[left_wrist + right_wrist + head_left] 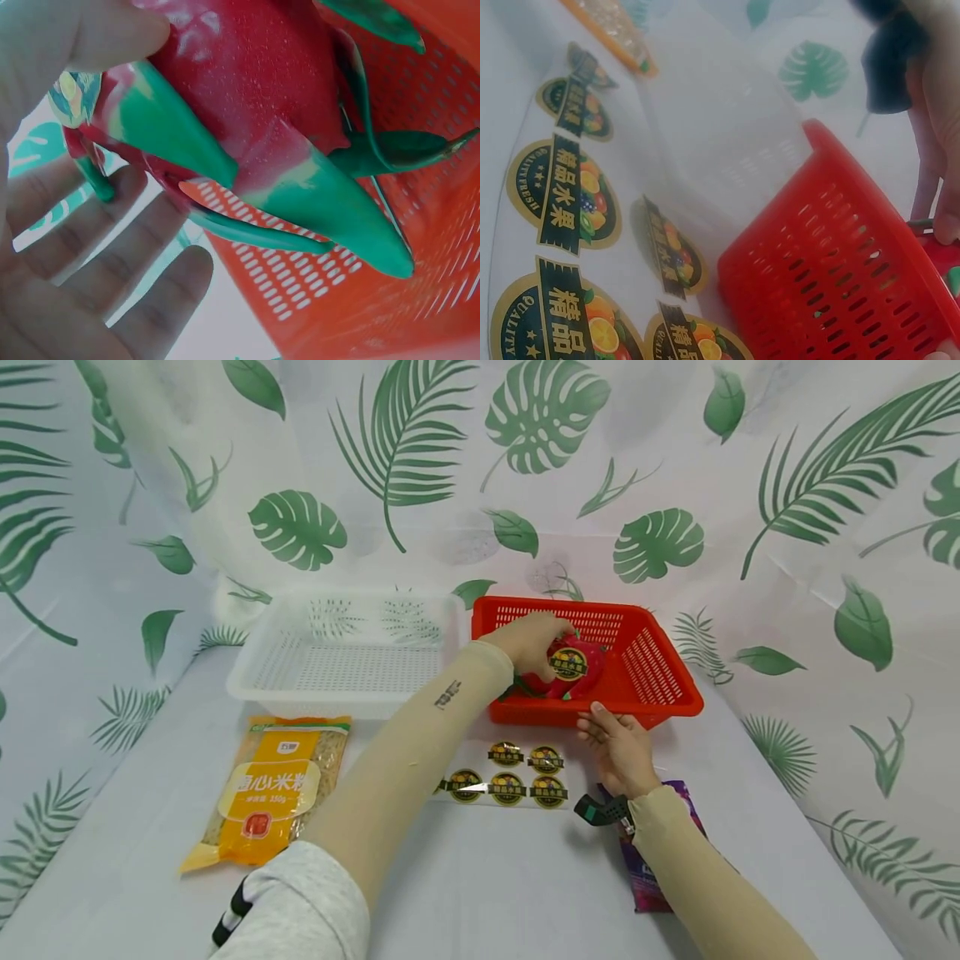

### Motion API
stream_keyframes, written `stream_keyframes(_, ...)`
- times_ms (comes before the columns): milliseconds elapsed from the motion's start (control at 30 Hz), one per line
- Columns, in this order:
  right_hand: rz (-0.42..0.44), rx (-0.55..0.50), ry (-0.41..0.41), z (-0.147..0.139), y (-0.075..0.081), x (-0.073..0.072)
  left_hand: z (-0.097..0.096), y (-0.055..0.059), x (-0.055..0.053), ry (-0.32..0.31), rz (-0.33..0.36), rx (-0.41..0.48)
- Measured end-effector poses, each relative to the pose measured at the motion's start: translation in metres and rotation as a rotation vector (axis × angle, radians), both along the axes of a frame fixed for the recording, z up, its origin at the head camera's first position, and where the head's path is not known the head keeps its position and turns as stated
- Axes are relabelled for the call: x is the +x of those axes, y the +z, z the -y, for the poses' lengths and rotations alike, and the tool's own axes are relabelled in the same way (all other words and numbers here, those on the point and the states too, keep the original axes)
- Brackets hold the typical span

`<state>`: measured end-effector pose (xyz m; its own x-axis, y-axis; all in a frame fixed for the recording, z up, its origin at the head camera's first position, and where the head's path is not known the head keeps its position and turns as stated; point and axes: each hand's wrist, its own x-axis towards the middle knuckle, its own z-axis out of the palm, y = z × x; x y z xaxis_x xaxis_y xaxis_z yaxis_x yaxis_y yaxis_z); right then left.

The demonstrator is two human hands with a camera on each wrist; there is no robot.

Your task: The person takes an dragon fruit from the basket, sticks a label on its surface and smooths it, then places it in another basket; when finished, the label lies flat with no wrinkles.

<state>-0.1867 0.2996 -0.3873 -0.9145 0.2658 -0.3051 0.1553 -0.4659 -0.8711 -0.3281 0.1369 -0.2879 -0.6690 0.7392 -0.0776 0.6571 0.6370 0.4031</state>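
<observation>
My left hand [534, 642] reaches into the red basket [675, 702] and holds a red dragon fruit [587, 653] with green-tipped scales. A black and gold fruit label [567, 664] is on the fruit. In the left wrist view the thumb lies on the dragon fruit [255, 75], and the other fingers spread beside it. At the basket's front rim is my right hand [621, 752], its thumb tip at the rim and its fingers loosely bent. The right wrist view shows the basket's slotted wall [832, 262], with only fingertips of the right hand at the lower edge.
A white basket [247, 681] stands left of the red one. In front lies a sheet of fruit labels [507, 788]. A yellow pack of rice noodles [262, 802] lies at the left. A purple packet [647, 881] lies partly under the right forearm. Leaf-print cloth hangs behind.
</observation>
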Motion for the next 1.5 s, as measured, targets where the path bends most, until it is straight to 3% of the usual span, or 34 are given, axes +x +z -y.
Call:
stream_keyframes(333,-0.005,-0.001,0.001,-0.001,-0.001,-0.001,0.004,-0.009,-0.006,0.026,0.047,0.015)
stream_keyframes(567,-0.008,0.003,-0.005,0.002,-0.001,-0.001,0.002,-0.014,-0.002,-0.015,0.053,-0.040)
stream_keyframes(733,-0.009,-0.002,0.010,0.004,0.000,-0.002,0.001,-0.014,0.001,0.017,0.063,-0.048)
stream_keyframes(1067,0.005,0.015,0.029,0.005,0.001,-0.005,0.004,-0.019,-0.002,0.000,0.016,-0.091)
stream_keyframes(1233,0.041,0.060,0.097,0.001,0.004,-0.004,0.013,-0.015,0.009,-0.016,-0.068,-0.040)
stream_keyframes(1500,0.053,0.226,0.307,-0.014,0.011,-0.002,0.047,-0.014,0.037,0.065,-0.177,0.115)
